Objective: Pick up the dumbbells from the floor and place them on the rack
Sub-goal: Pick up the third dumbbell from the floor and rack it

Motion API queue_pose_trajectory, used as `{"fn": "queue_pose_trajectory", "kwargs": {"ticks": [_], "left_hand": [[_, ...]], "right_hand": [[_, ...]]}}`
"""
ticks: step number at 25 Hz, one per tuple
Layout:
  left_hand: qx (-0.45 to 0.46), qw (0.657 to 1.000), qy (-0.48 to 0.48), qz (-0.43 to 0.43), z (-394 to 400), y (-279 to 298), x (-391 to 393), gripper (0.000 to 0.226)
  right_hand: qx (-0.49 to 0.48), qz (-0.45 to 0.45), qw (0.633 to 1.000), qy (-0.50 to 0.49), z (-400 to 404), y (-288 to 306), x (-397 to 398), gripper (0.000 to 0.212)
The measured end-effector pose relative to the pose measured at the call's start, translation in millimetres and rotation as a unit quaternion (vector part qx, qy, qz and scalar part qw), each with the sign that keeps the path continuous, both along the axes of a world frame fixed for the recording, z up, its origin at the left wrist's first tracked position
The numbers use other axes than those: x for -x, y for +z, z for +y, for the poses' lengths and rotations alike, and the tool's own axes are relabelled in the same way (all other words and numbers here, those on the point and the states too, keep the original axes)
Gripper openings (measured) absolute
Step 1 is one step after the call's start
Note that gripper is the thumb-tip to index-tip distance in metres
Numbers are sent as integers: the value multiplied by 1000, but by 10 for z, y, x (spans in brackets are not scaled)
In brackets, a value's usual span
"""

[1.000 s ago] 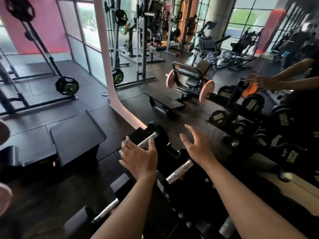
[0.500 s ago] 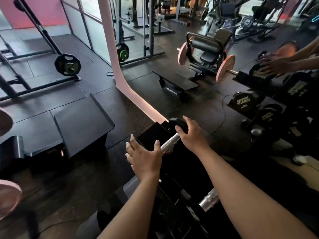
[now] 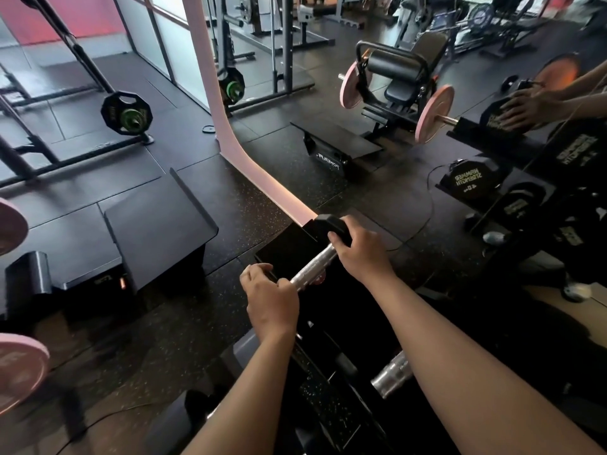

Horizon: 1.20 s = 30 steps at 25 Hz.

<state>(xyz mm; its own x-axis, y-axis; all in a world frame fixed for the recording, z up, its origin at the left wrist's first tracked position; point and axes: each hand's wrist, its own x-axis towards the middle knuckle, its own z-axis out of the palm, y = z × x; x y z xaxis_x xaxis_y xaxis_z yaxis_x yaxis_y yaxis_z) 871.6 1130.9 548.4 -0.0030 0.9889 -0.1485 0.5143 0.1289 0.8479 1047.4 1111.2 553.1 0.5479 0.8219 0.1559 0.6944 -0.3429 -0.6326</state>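
A black hex dumbbell with a chrome handle lies at the far end of the black rack. Its far head shows; the near head is hidden under my left hand, which is curled over the handle's near end. My right hand wraps the far end of the handle, thumb against the far head. A second dumbbell's chrome handle sits lower on the rack under my right forearm.
A black flat platform stands on the rubber floor to the left. Pink plates sit at the left edge. At right, more black dumbbells and another pair of hands on one. A pink-plated machine stands beyond.
Both my hands were open above the dumbbell a second ago; now both have closed on its handle. The view has tilted down and come closer.
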Motion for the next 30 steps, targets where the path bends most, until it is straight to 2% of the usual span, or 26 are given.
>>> {"fn": "queue_pose_trajectory", "kwargs": {"ticks": [3, 6, 8, 11, 17, 21, 24, 26, 28, 30], "left_hand": [[12, 1000, -8, -2, 3, 27, -6, 43], [22, 1000, -4, -12, -25, 82, -13, 69], [26, 1000, -5, -14, -103, 122, -34, 80], [15, 1000, 3, 4, -305, 182, -71, 89], [-67, 996, -12, 60, -918, 298, -57, 92], [-71, 994, -46, 63, -1346, 324, -72, 90], [-46, 994, -82, 49, -1613, 302, -111, 87], [1, 993, -114, 34, -1764, 239, -121, 84], [59, 987, -146, 31, -1869, 159, -118, 79], [79, 979, -181, 43, -1925, 97, -107, 77]], "right_hand": [[27, 19, 999, 19, -9, 29, -15, 33], [48, 50, 997, 24, -71, 106, -4, 58], [40, 30, 999, 19, -172, 148, 16, 70], [35, -21, 999, 17, -432, 269, 50, 70], [12, -76, 997, -19, -1220, 470, -39, 62], [23, -85, 995, -42, -1769, 496, -92, 60], [52, -95, 993, -53, -2065, 466, -81, 59], [98, -98, 989, -53, -2207, 386, -64, 60], [143, -67, 987, -40, -2281, 299, -50, 60], [165, -38, 985, -32, -2287, 246, -43, 66]]}}
